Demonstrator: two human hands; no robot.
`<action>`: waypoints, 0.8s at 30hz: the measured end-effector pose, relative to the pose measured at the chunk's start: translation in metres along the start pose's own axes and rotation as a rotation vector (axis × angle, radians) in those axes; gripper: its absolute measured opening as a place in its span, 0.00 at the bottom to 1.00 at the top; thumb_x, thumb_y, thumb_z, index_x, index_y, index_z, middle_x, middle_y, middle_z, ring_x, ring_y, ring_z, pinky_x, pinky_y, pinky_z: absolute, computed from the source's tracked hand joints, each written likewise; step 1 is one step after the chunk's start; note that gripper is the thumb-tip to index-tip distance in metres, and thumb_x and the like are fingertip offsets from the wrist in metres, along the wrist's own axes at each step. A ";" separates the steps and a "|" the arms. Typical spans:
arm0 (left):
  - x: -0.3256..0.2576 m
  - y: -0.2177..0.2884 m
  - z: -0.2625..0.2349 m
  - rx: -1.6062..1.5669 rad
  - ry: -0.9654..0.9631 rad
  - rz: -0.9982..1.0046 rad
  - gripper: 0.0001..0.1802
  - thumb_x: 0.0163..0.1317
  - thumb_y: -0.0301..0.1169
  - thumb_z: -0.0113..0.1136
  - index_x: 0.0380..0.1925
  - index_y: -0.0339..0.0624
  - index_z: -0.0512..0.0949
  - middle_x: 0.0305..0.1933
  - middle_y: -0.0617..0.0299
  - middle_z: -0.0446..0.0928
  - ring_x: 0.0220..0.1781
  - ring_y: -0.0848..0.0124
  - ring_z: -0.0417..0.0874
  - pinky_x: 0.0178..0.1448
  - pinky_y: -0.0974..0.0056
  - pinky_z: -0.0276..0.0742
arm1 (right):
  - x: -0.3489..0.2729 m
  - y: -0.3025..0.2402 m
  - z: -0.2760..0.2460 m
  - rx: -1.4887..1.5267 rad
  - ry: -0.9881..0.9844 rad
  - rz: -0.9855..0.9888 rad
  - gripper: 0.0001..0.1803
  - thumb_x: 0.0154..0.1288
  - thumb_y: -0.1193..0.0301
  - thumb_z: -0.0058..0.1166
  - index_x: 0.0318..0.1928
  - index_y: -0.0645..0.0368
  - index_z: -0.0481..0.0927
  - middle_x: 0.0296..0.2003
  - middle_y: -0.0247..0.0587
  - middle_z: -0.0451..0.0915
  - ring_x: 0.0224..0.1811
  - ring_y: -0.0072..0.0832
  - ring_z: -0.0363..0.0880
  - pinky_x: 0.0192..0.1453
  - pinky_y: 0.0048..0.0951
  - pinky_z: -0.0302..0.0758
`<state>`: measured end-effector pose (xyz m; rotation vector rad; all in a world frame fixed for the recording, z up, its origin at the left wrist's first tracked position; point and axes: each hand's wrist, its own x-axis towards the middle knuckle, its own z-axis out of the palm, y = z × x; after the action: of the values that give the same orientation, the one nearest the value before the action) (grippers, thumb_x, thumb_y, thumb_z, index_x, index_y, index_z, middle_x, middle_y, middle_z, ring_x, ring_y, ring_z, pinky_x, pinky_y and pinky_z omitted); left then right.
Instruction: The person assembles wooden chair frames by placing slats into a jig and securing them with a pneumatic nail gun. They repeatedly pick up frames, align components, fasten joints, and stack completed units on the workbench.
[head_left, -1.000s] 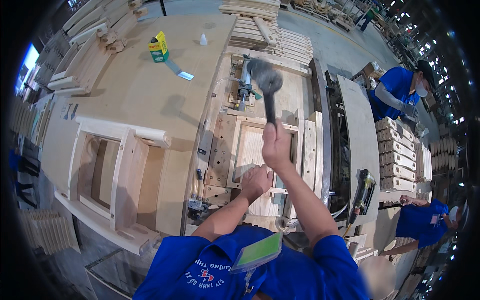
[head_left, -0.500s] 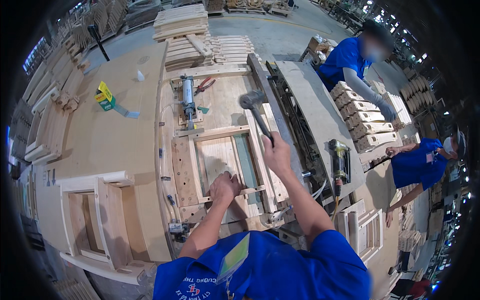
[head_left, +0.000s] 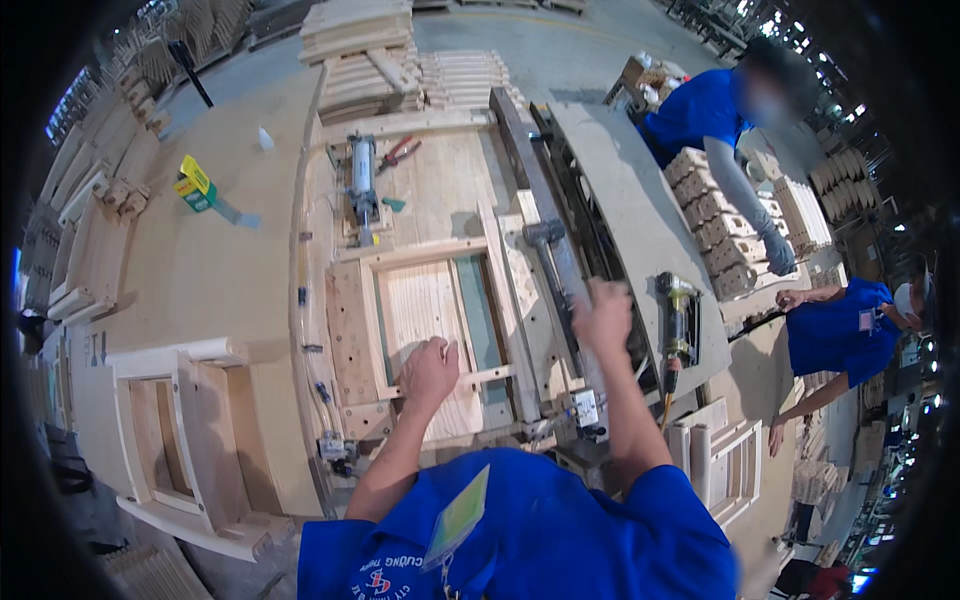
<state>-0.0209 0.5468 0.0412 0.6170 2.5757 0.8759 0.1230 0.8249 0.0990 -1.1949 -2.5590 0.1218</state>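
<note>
A dark-headed hammer (head_left: 545,236) is gripped by my right hand (head_left: 604,318), over the right edge of the clamping jig. Its head points away from me, and the hand is slightly blurred. In the jig lies a pale rectangular wooden frame (head_left: 423,252) with a slat inside it. My left hand (head_left: 430,372) is closed with curled fingers above the near part of the frame, close to its near rail. Whatever those fingers may hold is too small or hidden to make out.
Beyond the frame are an air cylinder (head_left: 363,178) and red pliers (head_left: 399,153). An assembled wooden piece (head_left: 190,440) lies at left, near a yellow-green box (head_left: 195,184). A nail gun (head_left: 678,320) lies at right. Two co-workers in blue stand on the right by stacked wooden parts (head_left: 715,225).
My right hand has moved right and lower with the hammer, whose head has swung down and to the right. My left hand remains over the frame. The whole view has shifted slightly.
</note>
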 end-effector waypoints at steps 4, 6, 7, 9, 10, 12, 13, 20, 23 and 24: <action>-0.005 -0.001 -0.002 -0.035 -0.047 0.044 0.16 0.75 0.44 0.60 0.42 0.44 0.86 0.41 0.49 0.85 0.48 0.48 0.87 0.53 0.46 0.81 | 0.010 0.091 -0.039 -0.255 0.255 0.271 0.31 0.65 0.59 0.68 0.64 0.60 0.77 0.55 0.64 0.79 0.56 0.60 0.79 0.57 0.58 0.77; -0.002 0.000 -0.001 -0.055 -0.041 0.085 0.14 0.74 0.42 0.61 0.41 0.44 0.87 0.40 0.51 0.86 0.49 0.51 0.87 0.52 0.50 0.81 | 0.010 0.124 -0.044 -0.339 0.097 0.330 0.37 0.65 0.62 0.69 0.70 0.64 0.71 0.54 0.65 0.79 0.57 0.62 0.80 0.61 0.57 0.78; -0.003 -0.001 0.002 -0.064 -0.062 0.154 0.14 0.75 0.42 0.61 0.41 0.44 0.87 0.40 0.51 0.86 0.48 0.50 0.86 0.52 0.49 0.81 | 0.012 0.136 -0.044 -0.312 0.069 0.351 0.37 0.66 0.61 0.69 0.71 0.63 0.71 0.54 0.65 0.80 0.58 0.62 0.80 0.62 0.57 0.78; -0.001 -0.001 0.012 -0.083 -0.089 0.300 0.15 0.75 0.42 0.60 0.41 0.44 0.87 0.39 0.51 0.85 0.46 0.49 0.86 0.53 0.47 0.81 | 0.023 0.148 -0.043 -0.250 0.026 0.389 0.38 0.66 0.61 0.69 0.72 0.60 0.70 0.55 0.65 0.82 0.60 0.63 0.81 0.63 0.57 0.79; -0.002 0.001 0.017 -0.083 -0.184 0.353 0.14 0.75 0.41 0.59 0.40 0.44 0.88 0.41 0.53 0.85 0.49 0.50 0.84 0.56 0.48 0.80 | 0.026 0.150 -0.042 -0.202 0.017 0.426 0.39 0.65 0.63 0.69 0.73 0.62 0.69 0.53 0.67 0.83 0.59 0.62 0.83 0.63 0.57 0.79; -0.006 0.017 0.027 -0.100 -0.261 0.436 0.15 0.76 0.40 0.56 0.41 0.44 0.88 0.44 0.52 0.84 0.52 0.50 0.83 0.60 0.47 0.78 | 0.032 0.155 -0.042 -0.192 -0.033 0.418 0.37 0.67 0.64 0.67 0.72 0.63 0.70 0.54 0.69 0.83 0.57 0.61 0.84 0.62 0.55 0.80; -0.007 0.023 0.030 -0.111 -0.301 0.481 0.15 0.77 0.39 0.55 0.41 0.44 0.88 0.46 0.52 0.84 0.54 0.50 0.83 0.62 0.47 0.77 | 0.031 0.158 -0.045 -0.190 -0.056 0.417 0.35 0.67 0.65 0.66 0.71 0.64 0.71 0.54 0.69 0.83 0.56 0.61 0.85 0.61 0.54 0.80; 0.015 0.029 0.048 0.011 -0.506 0.524 0.20 0.79 0.39 0.50 0.40 0.39 0.87 0.43 0.44 0.81 0.53 0.47 0.81 0.64 0.45 0.75 | -0.009 0.144 -0.120 0.544 -0.206 0.536 0.22 0.71 0.59 0.64 0.53 0.66 0.82 0.37 0.44 0.85 0.36 0.32 0.84 0.44 0.37 0.81; 0.012 0.028 0.034 0.030 -0.478 0.424 0.20 0.80 0.38 0.49 0.42 0.37 0.87 0.46 0.43 0.82 0.53 0.46 0.82 0.65 0.45 0.75 | -0.034 0.088 -0.159 0.767 -0.359 0.511 0.17 0.74 0.59 0.62 0.48 0.62 0.81 0.29 0.35 0.81 0.27 0.23 0.79 0.35 0.29 0.77; 0.006 0.023 0.033 0.012 -0.407 0.394 0.19 0.79 0.37 0.50 0.40 0.38 0.87 0.43 0.44 0.82 0.52 0.46 0.82 0.64 0.45 0.75 | -0.048 0.066 -0.171 0.802 -0.376 0.457 0.15 0.76 0.61 0.61 0.48 0.61 0.80 0.27 0.34 0.80 0.24 0.22 0.78 0.32 0.28 0.77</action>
<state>-0.0044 0.5829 0.0299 1.1982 2.1269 0.7518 0.2542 0.8212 0.2357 -1.4392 -2.0533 1.4281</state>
